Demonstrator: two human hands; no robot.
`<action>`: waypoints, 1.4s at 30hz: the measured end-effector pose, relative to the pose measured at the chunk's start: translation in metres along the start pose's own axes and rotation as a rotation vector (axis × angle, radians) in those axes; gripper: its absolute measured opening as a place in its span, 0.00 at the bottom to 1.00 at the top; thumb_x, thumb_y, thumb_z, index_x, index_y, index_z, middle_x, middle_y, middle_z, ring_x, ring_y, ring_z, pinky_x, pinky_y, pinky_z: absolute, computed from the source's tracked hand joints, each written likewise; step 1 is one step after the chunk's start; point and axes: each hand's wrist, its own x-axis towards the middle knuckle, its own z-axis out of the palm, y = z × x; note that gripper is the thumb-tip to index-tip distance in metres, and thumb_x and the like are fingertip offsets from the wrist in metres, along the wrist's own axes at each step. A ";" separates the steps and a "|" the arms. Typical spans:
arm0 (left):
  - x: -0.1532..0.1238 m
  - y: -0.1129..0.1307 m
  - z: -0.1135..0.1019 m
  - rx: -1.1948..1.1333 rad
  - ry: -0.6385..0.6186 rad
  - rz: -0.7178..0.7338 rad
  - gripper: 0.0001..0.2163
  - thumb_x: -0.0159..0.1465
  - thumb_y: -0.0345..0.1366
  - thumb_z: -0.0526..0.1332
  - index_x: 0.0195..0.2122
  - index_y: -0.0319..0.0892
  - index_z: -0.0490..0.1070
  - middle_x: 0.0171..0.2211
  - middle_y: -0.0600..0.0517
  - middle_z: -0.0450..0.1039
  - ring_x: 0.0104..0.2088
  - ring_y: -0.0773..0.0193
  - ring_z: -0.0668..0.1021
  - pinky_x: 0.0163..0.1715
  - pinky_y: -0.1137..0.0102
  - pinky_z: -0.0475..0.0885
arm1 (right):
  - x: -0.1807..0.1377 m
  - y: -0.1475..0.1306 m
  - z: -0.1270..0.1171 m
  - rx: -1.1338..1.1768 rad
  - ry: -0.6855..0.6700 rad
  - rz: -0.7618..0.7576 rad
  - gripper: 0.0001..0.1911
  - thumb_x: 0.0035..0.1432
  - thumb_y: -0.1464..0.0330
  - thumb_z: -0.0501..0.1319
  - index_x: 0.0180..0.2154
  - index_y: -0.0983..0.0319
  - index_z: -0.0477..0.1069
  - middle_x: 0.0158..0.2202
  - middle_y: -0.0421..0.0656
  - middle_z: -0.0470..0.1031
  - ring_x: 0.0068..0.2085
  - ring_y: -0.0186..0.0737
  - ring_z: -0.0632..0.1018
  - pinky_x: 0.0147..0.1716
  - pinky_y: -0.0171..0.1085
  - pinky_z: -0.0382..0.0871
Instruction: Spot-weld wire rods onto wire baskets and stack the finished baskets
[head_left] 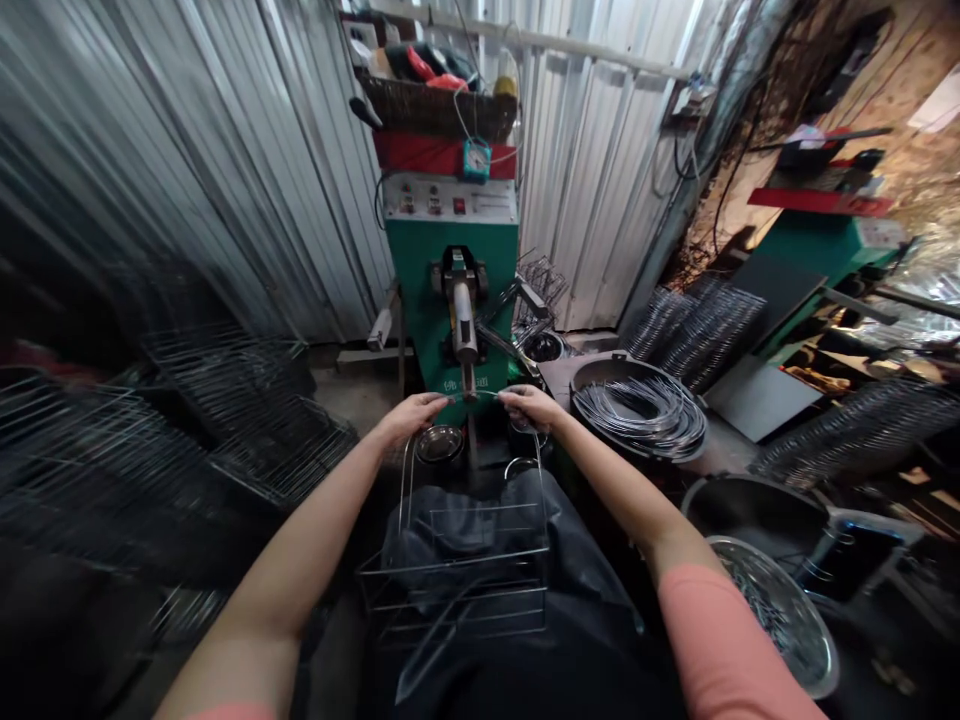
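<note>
My left hand [417, 414] and my right hand [531, 408] are raised in front of me, fingers pinched. Between them runs a thin curved metal wire [487, 393], gripped near both ends. It lies at the lower tip of the electrode arm [466, 335] on a green spot welding machine [415, 270]; whether it touches the tip I cannot tell. Beneath my hands, a wire rack [480, 561] with tall uprights rests on the dark apron [592, 560] over my lap. The uprights reach up towards my fingers; the joint with the curved wire is hidden.
Stacked wire racks [247, 420] stand at left, blurred. On the right are a round tray of wire rings [637, 415], a metal bowl of small parts [765, 600] and a phone [855, 560]. A small metal dish [439, 443] sits below the electrode. Another green machine [806, 250] stands farther right.
</note>
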 end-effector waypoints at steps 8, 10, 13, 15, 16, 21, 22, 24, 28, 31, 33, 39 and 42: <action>-0.064 -0.015 -0.010 0.183 0.213 0.103 0.16 0.47 0.36 0.68 0.39 0.44 0.75 0.42 0.49 0.75 0.49 0.52 0.72 0.49 0.66 0.64 | 0.002 0.015 0.018 0.603 -0.046 0.351 0.11 0.61 0.72 0.54 0.27 0.63 0.58 0.19 0.33 0.58 0.19 0.26 0.62 0.16 0.24 0.58; -0.107 -0.009 -0.013 0.174 0.048 0.059 0.19 0.47 0.35 0.68 0.43 0.45 0.75 0.41 0.50 0.76 0.48 0.51 0.73 0.51 0.64 0.63 | 0.004 0.001 0.029 0.717 -0.043 0.335 0.11 0.64 0.74 0.49 0.27 0.63 0.57 0.18 0.33 0.57 0.18 0.25 0.61 0.16 0.23 0.58; -0.155 -0.013 -0.014 0.144 -0.107 0.023 0.16 0.43 0.34 0.70 0.36 0.44 0.78 0.35 0.48 0.77 0.47 0.48 0.74 0.52 0.62 0.63 | 0.008 -0.009 0.044 0.817 -0.012 0.329 0.13 0.65 0.75 0.45 0.27 0.63 0.58 0.17 0.33 0.56 0.18 0.25 0.62 0.17 0.23 0.58; -0.170 -0.025 -0.014 0.210 -0.081 0.098 0.11 0.41 0.35 0.71 0.29 0.44 0.78 0.32 0.48 0.76 0.45 0.47 0.74 0.48 0.62 0.65 | 0.007 -0.007 0.051 0.824 -0.013 0.350 0.13 0.66 0.74 0.45 0.29 0.64 0.59 0.18 0.34 0.57 0.19 0.26 0.64 0.19 0.25 0.60; -0.174 -0.033 -0.015 0.243 -0.054 0.142 0.09 0.41 0.36 0.71 0.25 0.45 0.77 0.30 0.48 0.75 0.43 0.48 0.74 0.45 0.63 0.67 | 0.005 -0.003 0.055 0.819 -0.040 0.351 0.12 0.66 0.72 0.46 0.30 0.64 0.61 0.19 0.34 0.58 0.20 0.27 0.65 0.21 0.27 0.63; -0.183 -0.058 -0.018 0.258 -0.041 0.243 0.08 0.45 0.40 0.69 0.20 0.44 0.72 0.21 0.51 0.67 0.28 0.60 0.69 0.28 0.70 0.65 | -0.020 0.015 0.065 0.801 -0.298 0.313 0.12 0.64 0.60 0.51 0.38 0.62 0.65 0.21 0.34 0.59 0.22 0.30 0.65 0.28 0.35 0.68; -0.185 -0.060 -0.018 0.264 -0.058 0.253 0.08 0.46 0.40 0.69 0.20 0.44 0.72 0.20 0.52 0.66 0.26 0.61 0.67 0.27 0.70 0.64 | -0.026 0.016 0.067 0.799 -0.321 0.313 0.13 0.64 0.58 0.51 0.38 0.61 0.65 0.21 0.33 0.58 0.22 0.29 0.64 0.27 0.34 0.67; -0.190 -0.061 -0.019 0.286 -0.100 0.258 0.08 0.46 0.40 0.69 0.19 0.44 0.72 0.20 0.52 0.65 0.26 0.61 0.67 0.26 0.71 0.63 | -0.035 0.016 0.068 0.791 -0.326 0.311 0.15 0.65 0.56 0.49 0.39 0.60 0.65 0.21 0.33 0.56 0.20 0.28 0.61 0.24 0.32 0.64; -0.194 -0.058 -0.019 0.342 -0.185 0.243 0.08 0.47 0.39 0.69 0.18 0.45 0.71 0.19 0.53 0.66 0.26 0.62 0.67 0.27 0.71 0.63 | -0.044 0.016 0.066 0.742 -0.294 0.301 0.17 0.65 0.55 0.47 0.40 0.59 0.66 0.20 0.33 0.52 0.19 0.28 0.57 0.22 0.30 0.60; -0.192 -0.055 -0.018 0.359 -0.206 0.265 0.08 0.48 0.39 0.68 0.19 0.45 0.71 0.19 0.53 0.67 0.26 0.62 0.67 0.27 0.72 0.63 | -0.046 0.017 0.062 0.699 -0.277 0.294 0.17 0.64 0.54 0.48 0.40 0.60 0.66 0.20 0.32 0.52 0.19 0.27 0.57 0.21 0.29 0.59; -0.189 -0.054 -0.017 0.368 -0.195 0.282 0.08 0.48 0.39 0.68 0.19 0.45 0.70 0.20 0.53 0.67 0.26 0.62 0.67 0.27 0.71 0.63 | -0.045 0.017 0.060 0.686 -0.259 0.297 0.17 0.63 0.54 0.50 0.40 0.60 0.66 0.20 0.32 0.53 0.19 0.27 0.58 0.21 0.30 0.60; -0.185 -0.046 -0.008 0.411 -0.139 0.300 0.10 0.51 0.42 0.66 0.20 0.44 0.69 0.20 0.54 0.66 0.25 0.63 0.66 0.27 0.71 0.61 | -0.034 0.006 0.065 0.552 -0.093 0.202 0.13 0.56 0.59 0.60 0.37 0.61 0.63 0.24 0.35 0.65 0.23 0.29 0.68 0.26 0.34 0.70; -0.181 -0.039 0.001 0.504 -0.105 0.337 0.13 0.53 0.46 0.64 0.20 0.44 0.67 0.19 0.55 0.65 0.24 0.65 0.66 0.27 0.71 0.60 | -0.022 -0.002 0.066 0.380 0.060 0.120 0.14 0.53 0.62 0.64 0.37 0.61 0.63 0.26 0.36 0.67 0.22 0.28 0.70 0.20 0.29 0.67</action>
